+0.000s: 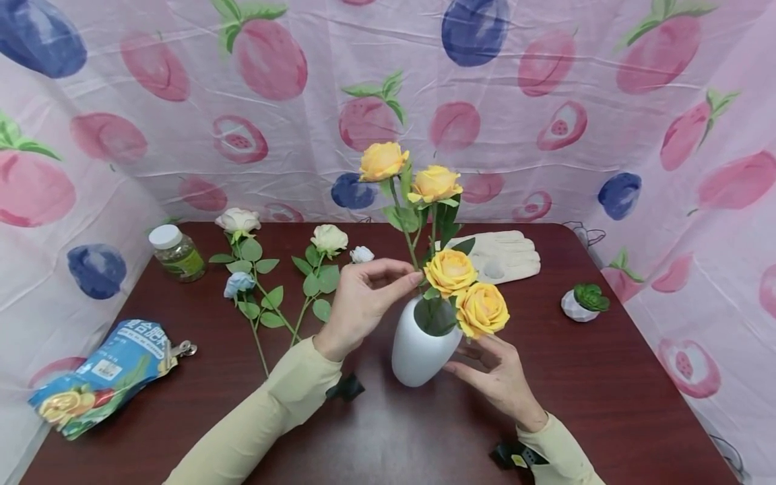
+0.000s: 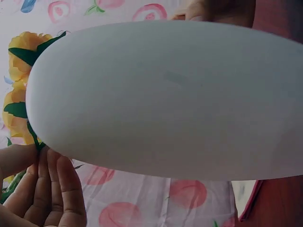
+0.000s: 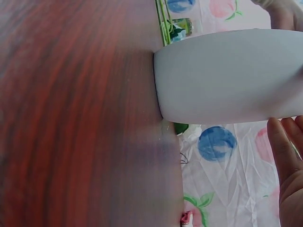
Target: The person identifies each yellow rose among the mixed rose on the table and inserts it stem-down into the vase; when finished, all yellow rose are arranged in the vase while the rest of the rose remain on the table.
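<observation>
Several yellow roses [image 1: 450, 272] with green leaves stand in a white vase [image 1: 421, 353] on the table. My left hand [image 1: 364, 300] pinches a rose stem between thumb and fingers, just above the vase's mouth; the pinch also shows at the edge of the left wrist view, where the vase [image 2: 161, 99] fills most of the picture. On the vase's right side, below the lowest rose, my right hand [image 1: 503, 380] touches the wall with its fingertips. The right wrist view shows the thumb [image 3: 281, 146] against the vase. Inside the vase, the lower stems are hidden.
Loose pale roses [image 1: 329, 239] and a blue flower [image 1: 239, 283] lie left of the vase. Further left are a lidded jar [image 1: 182, 259] and a blue bag [image 1: 115, 370] with a clip. A white glove [image 1: 506, 256] lies behind, a small potted succulent [image 1: 583, 303] at right.
</observation>
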`<state>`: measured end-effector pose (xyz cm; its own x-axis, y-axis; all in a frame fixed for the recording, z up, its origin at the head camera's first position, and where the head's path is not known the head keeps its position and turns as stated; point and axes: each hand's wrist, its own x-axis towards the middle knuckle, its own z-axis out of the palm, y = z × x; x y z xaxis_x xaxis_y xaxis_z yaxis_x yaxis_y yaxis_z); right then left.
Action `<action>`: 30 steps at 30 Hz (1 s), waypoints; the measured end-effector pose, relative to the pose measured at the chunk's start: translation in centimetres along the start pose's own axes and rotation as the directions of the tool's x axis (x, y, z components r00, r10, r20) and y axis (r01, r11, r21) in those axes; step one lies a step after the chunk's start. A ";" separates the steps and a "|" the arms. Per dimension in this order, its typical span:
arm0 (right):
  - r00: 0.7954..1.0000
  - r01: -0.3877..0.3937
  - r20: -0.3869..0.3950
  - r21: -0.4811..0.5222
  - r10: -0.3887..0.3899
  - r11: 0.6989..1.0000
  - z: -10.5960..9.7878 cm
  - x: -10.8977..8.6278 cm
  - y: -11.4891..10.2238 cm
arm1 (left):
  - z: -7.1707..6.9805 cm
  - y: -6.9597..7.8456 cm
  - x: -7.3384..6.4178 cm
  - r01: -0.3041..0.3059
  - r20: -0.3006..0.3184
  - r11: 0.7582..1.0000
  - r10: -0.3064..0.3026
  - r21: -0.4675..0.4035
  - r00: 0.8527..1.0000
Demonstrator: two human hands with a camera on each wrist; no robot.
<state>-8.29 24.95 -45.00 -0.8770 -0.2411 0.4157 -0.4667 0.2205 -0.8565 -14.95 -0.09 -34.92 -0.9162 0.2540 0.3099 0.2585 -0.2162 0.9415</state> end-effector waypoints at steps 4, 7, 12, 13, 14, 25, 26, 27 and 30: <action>1.000 0.010 -0.001 -0.006 -0.010 1.000 0.0 0.0 0.2 | 0.0 -0.4 -0.1 -0.006 -0.003 1.000 0.006 -0.008 1.000; 1.000 0.014 -0.004 -0.012 -0.014 1.000 0.1 0.0 0.2 | 0.0 -0.3 0.1 -0.034 -0.055 0.999 0.034 0.000 0.998; 1.000 0.008 -0.007 -0.012 -0.009 1.000 0.0 -0.1 0.1 | 0.0 0.1 0.9 -0.063 -0.117 0.998 0.065 0.023 0.991; 1.000 0.005 -0.007 -0.011 -0.005 1.000 0.1 -0.1 0.0 | 0.0 0.2 1.0 -0.060 -0.115 0.998 0.062 0.024 0.991; 1.000 0.001 -0.006 -0.010 -0.001 1.000 0.1 -0.1 0.0 | 0.0 0.2 1.0 -0.056 -0.111 0.998 0.058 0.027 0.992; 1.000 0.007 -0.007 0.000 -0.007 1.000 0.0 0.0 -0.1 | -0.4 -0.2 0.1 -0.053 0.035 0.996 0.051 0.072 0.998; 1.000 0.007 -0.006 0.000 -0.007 1.000 0.0 0.1 0.0 | -0.4 -0.3 -0.1 -0.050 0.041 0.996 0.047 0.077 0.998; 1.000 0.007 -0.006 -0.001 -0.007 1.000 0.0 0.1 0.0 | -0.4 -0.4 -0.2 -0.049 0.045 0.995 0.045 0.084 0.998; 1.000 0.005 -0.006 -0.006 -0.005 1.000 0.0 0.0 0.0 | -0.5 -0.5 -0.4 -0.045 0.038 0.994 0.042 0.101 0.998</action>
<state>-8.32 24.93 -44.99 -0.8754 -0.2367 0.4214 -0.4713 0.2250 -0.8528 -14.90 -0.53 -35.58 -0.8922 0.2808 0.3537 0.3295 -0.1308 0.9351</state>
